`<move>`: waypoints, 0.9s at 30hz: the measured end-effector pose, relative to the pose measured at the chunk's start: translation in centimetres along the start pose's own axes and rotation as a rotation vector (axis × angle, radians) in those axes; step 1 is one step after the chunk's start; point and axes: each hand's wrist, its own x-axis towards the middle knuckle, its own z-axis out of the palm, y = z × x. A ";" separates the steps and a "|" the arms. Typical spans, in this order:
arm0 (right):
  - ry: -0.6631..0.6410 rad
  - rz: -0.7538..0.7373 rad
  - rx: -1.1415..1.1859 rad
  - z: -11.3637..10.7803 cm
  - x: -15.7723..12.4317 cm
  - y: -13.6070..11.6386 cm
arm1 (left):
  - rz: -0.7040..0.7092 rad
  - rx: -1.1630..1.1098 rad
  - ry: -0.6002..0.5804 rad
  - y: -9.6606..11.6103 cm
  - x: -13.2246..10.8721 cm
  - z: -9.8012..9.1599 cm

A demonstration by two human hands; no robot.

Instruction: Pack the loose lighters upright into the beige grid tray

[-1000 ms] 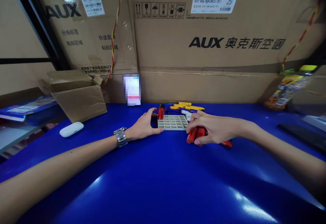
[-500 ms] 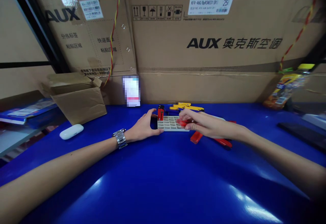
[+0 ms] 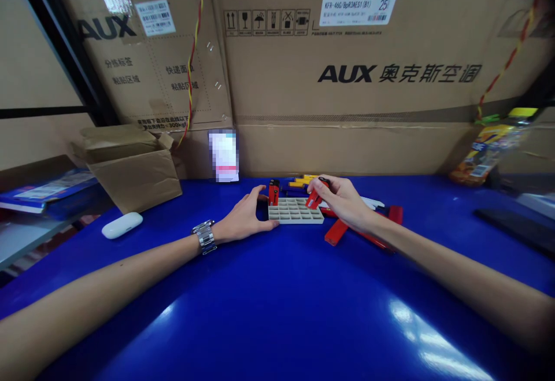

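Note:
A pale grid tray (image 3: 296, 217) with rows of small compartments lies on the blue table. My left hand (image 3: 245, 213) is curved around its left end, thumb at the front corner and fingers at the back, steadying it. A red lighter (image 3: 273, 192) with a black top stands upright in the tray's back left corner. Between thumb and fingers, my right hand (image 3: 342, 199) holds another red lighter (image 3: 314, 197), tilted, black top up, its lower end over the tray's right side. Loose red lighters (image 3: 337, 232) lie beside and beneath my right hand.
Yellow lighters (image 3: 299, 183) lie behind the tray, and white ones (image 3: 373, 202) to the right. A white case (image 3: 122, 225) and an open cardboard box (image 3: 136, 178) are at left. A bottle (image 3: 485, 150) and a dark flat object (image 3: 515, 230) are at right. Large cartons (image 3: 390, 115) close off the back.
My right hand has turned and shifted slightly right, bringing the red lighter it holds upright from a flatter pose. My left hand and the tray have stayed put.

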 end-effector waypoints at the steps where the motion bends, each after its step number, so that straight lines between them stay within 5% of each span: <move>1: 0.007 -0.014 0.036 0.1 0.0 0.1 | 0.000 0.001 0.001 0.0 0.0 0.0; 6: 0.002 -0.018 0.340 1.1 -0.3 -0.6 | 0.018 0.002 0.003 -0.3 0.0 0.1; 11: -0.032 0.237 0.511 1.3 -0.4 -1.2 | 0.019 0.007 0.005 -0.2 0.0 0.0; 16: -0.068 0.374 0.544 1.0 -0.5 -1.0 | 0.012 0.012 0.005 -0.1 0.0 0.0; 22: 0.063 0.394 0.512 1.3 -0.5 -1.4 | 0.016 0.009 0.006 -0.3 0.0 0.1; 27: 0.052 0.378 0.479 1.2 -0.5 -1.8 | 0.011 0.019 0.009 -0.2 0.1 0.1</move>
